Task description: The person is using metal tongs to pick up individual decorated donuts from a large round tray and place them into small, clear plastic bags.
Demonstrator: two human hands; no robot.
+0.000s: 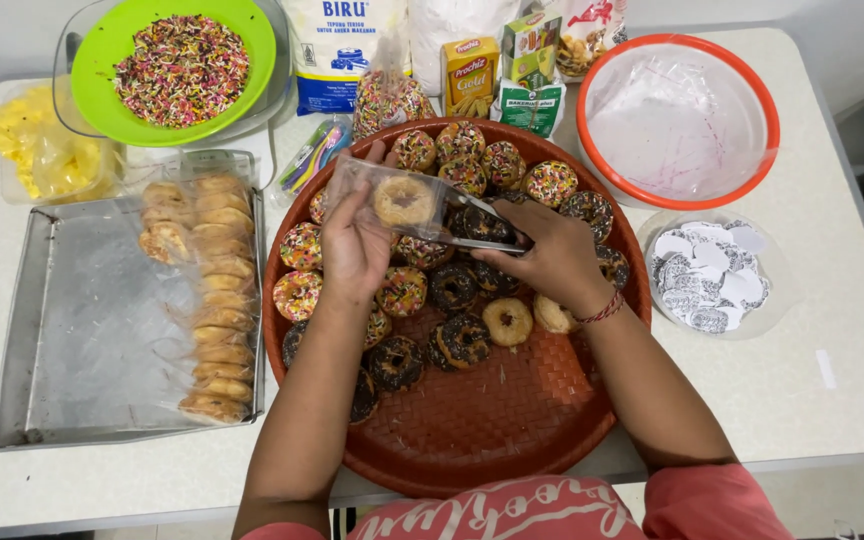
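My left hand (353,243) holds a small clear plastic bag (392,196) with a plain donut (403,201) inside it, above a round brown woven tray (492,420). My right hand (548,256) grips metal tongs (482,222) whose tips reach into the bag's mouth. Several small donuts (449,290) lie on the tray beneath, some with coloured sprinkles, some chocolate-coated, some plain. Both hands hover over the far half of the tray.
A metal baking tray (72,330) at left carries a row of bagged donuts (214,290). A green bowl of sprinkles (180,68) sits at the back left, an orange-rimmed basin (679,120) at the back right, round paper labels (714,276) beside it. Packages stand behind.
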